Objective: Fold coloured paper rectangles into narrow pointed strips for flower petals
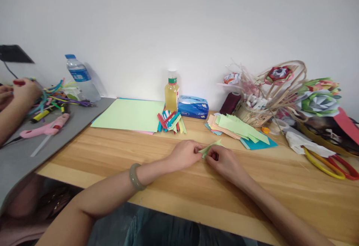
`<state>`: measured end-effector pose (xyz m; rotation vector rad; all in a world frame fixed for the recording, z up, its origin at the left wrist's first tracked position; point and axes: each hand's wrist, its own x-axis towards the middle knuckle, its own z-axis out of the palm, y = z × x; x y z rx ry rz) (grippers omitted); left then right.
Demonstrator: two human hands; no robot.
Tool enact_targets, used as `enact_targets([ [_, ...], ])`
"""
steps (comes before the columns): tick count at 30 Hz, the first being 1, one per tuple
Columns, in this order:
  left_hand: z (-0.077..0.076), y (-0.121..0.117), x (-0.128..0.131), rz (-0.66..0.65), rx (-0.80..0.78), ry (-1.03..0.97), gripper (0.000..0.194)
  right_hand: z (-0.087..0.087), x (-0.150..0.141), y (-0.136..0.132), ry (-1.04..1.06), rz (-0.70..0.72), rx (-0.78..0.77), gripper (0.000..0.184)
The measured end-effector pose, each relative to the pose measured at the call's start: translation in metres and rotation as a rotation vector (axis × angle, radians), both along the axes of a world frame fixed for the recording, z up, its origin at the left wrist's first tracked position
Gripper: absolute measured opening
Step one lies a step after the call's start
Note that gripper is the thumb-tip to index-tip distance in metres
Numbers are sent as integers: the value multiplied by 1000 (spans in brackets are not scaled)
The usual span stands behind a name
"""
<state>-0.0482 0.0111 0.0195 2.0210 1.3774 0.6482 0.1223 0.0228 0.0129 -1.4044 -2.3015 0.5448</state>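
Note:
A small light-green folded paper piece (211,147) lies on the wooden table (117,152) between my two hands. My left hand (185,153), with a grey-green bangle on its wrist, pinches the paper's left end with closed fingers. My right hand (224,162) pinches its right side, fingers curled over it. Just behind lie a pile of folded coloured paper pieces (171,121) and a stack of pastel paper slips (238,128).
A large green sheet (127,114), a yellow drink bottle (172,92), a blue tissue pack (193,107), a basket of paper flowers (269,96) and scissors (331,163) stand behind. At left, another person's hands (17,94) work by a water bottle (81,77) and a pink glue gun (47,128).

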Motion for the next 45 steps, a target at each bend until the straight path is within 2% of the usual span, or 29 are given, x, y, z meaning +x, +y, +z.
enact_targets([
  [7,-2,-1,3,17,16,53,27,3,-1,-2,3,-25,-4,5],
  [14,-2,0,5,37,12,50,33,2,3,-4,36,33,10,13],
  [18,-1,1,3,37,-8,46,35,0,13,-6,-8,156,136,20],
  [23,0,1,3,45,-14,69,38,2,32,-4,-180,341,357,28],
  [27,1,0,3,37,-15,89,40,6,41,-2,-196,360,433,28],
  [31,0,0,3,42,-18,108,36,6,37,-6,-167,390,500,30],
  [34,-1,1,2,41,-11,102,33,5,29,-10,-262,466,502,35],
  [37,-1,2,2,36,9,88,31,6,23,-11,-337,477,477,37],
  [45,0,6,2,59,-30,107,31,13,28,-9,-331,512,380,38],
])
